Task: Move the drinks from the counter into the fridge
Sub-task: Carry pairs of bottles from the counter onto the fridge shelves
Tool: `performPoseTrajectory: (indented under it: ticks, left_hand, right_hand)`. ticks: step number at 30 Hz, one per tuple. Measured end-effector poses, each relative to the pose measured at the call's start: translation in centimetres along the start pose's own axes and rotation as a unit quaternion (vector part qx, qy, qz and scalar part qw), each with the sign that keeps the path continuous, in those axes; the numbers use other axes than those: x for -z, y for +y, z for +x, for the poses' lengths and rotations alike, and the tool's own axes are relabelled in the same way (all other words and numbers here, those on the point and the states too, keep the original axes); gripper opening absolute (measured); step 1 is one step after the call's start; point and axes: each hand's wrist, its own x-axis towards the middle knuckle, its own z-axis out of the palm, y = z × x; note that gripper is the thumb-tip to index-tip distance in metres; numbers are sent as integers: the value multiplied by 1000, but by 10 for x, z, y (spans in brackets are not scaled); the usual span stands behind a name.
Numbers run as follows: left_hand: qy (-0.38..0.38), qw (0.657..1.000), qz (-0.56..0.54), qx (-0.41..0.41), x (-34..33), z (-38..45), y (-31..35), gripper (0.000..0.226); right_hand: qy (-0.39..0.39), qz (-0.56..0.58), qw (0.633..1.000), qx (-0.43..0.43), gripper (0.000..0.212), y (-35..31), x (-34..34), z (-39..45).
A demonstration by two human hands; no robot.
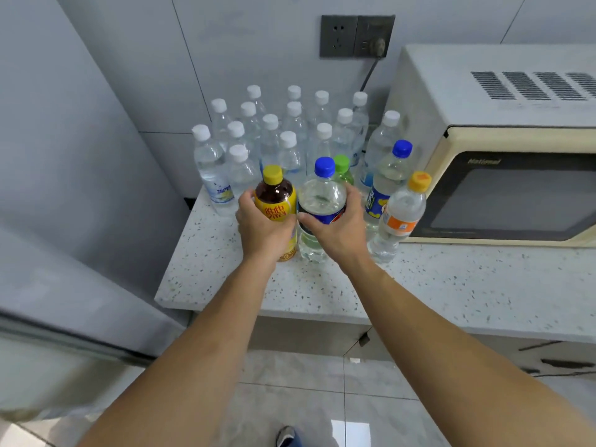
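My left hand (261,225) grips a yellow-capped tea bottle (274,196) with a yellow label. Right beside it, my right hand (335,227) grips a clear blue-capped bottle (322,195). Both bottles stand near the front of the speckled counter (419,285). A green-capped bottle (342,167) is partly hidden behind the blue-capped one. To the right stand another blue-capped bottle (388,180) and an orange-capped bottle (403,214). Several white-capped water bottles (290,133) crowd the back of the counter. The grey fridge (64,188) fills the left side.
A cream microwave (503,150) sits on the counter at the right, close to the orange-capped bottle. A wall socket (356,35) with a plugged cord is above the bottles. The fridge's side stands tight against the counter's left edge. Tiled floor lies below.
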Motion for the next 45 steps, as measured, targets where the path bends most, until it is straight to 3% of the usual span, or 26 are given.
performPoseTrajectory:
  ticks: [7, 14, 20, 26, 29, 35, 45]
  left_hand:
    - [-6, 999, 8, -49, 2, 0, 2, 81]
    - [11, 995, 4, -96, 14, -45, -16, 76]
    - [32, 996, -1, -83, 23, -66, -30, 77]
    - [7, 993, 0, -117, 18, -90, -44, 81]
    - [-2, 995, -31, -94, 13, -92, -51, 82]
    - [-56, 996, -38, -53, 11, -81, -68, 89]
    - [-46, 995, -83, -1, 13, -89, -74, 68]
  right_hand:
    - [-5, -7, 1000, -14, 80, 0, 11, 0]
    - [9, -20, 999, 50, 90, 11, 33, -27]
    - [49, 3, 998, 43, 80, 15, 49, -45]
    - [-7, -30, 996, 82, 88, 23, 64, -58]
    - [-52, 9, 997, 58, 92, 23, 61, -57]
    - [-55, 69, 996, -3, 94, 30, 49, -58]
    - [-38, 61, 997, -23, 84, 26, 50, -70]
